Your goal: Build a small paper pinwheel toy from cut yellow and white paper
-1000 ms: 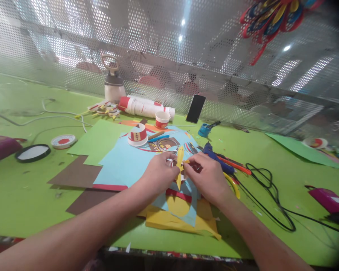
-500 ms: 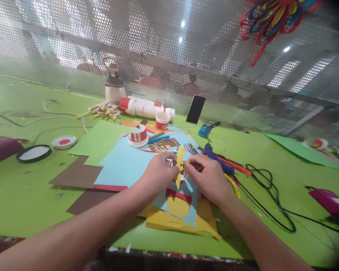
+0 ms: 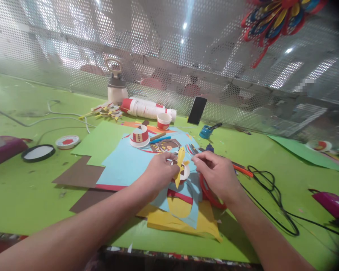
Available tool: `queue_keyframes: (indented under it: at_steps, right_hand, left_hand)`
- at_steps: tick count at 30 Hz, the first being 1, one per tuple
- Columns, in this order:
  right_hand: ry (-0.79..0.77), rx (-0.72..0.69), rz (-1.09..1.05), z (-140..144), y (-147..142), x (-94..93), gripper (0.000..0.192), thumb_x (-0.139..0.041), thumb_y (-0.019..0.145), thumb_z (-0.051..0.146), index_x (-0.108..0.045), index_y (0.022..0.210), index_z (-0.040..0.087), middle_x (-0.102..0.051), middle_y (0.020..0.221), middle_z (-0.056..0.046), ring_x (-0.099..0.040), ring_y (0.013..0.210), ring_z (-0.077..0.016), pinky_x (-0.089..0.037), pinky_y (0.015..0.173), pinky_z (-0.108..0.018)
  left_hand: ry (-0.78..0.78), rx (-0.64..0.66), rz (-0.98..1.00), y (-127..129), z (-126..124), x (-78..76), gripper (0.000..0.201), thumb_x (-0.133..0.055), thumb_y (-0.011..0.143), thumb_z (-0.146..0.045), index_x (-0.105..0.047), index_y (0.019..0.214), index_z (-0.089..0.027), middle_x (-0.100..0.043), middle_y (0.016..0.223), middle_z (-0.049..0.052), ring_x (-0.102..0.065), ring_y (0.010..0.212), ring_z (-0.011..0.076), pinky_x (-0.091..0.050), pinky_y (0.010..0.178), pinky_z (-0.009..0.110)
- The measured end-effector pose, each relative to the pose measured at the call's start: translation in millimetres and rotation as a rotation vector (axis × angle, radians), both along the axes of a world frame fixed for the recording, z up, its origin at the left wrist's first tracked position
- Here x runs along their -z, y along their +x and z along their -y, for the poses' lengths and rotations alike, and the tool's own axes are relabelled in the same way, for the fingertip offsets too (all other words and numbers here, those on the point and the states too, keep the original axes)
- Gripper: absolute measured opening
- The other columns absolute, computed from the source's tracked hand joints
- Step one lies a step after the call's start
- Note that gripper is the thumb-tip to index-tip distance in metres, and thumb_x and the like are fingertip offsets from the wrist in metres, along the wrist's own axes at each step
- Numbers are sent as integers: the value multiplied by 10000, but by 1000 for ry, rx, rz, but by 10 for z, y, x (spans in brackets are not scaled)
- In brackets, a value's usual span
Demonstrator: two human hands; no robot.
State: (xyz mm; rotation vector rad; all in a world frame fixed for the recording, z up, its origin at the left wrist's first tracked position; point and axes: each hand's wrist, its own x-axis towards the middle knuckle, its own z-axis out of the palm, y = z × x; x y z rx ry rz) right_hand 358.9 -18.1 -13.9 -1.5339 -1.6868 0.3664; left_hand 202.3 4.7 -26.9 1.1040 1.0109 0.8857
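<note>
- Head view: left hand (image 3: 158, 174) pinches a matte yellow leaf-shaped paper strip (image 3: 180, 166) on a small round paper cup (image 3: 183, 171), at table centre.
- Right hand (image 3: 218, 175), at 3 o'clock, fingers narrowly pinched; contents cannot be told.
- Smooth light-blue paper sheet (image 3: 124, 163) beneath; black cable (image 3: 267, 188) at 3 o'clock.

Over a green table (image 3: 22, 195) strewn with coloured paper, the left hand (image 3: 159, 174) pinches a yellow paper strip (image 3: 180, 165) against a small white paper piece (image 3: 184, 171), while the right hand (image 3: 218, 174) pinches beside it, above a blue sheet (image 3: 121, 165) near the table's middle.
</note>
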Motion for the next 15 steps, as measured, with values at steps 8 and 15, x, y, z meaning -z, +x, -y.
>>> queue_keyframes:
  at_steps: [8,15]
  right_hand:
    - [-20,-41,-121,11,-4,10,229,-562,812,331,-671,913,157,-676,786,-53,-604,678,-176,-479,631,-293]
    - [-165,-96,-201,-10,-83,75,336,-587,803,391,-579,1043,155,-621,730,-19,-594,632,-157,-474,606,-290]
  left_hand:
    - [-44,4,62,5,6,-61,298,-521,588,-40,-543,867,-143,-618,636,20,-623,541,182,-540,582,363]
    - [-49,30,97,11,39,-107,278,-502,613,-14,-538,859,-138,-609,608,4,-608,534,157,-546,588,356]
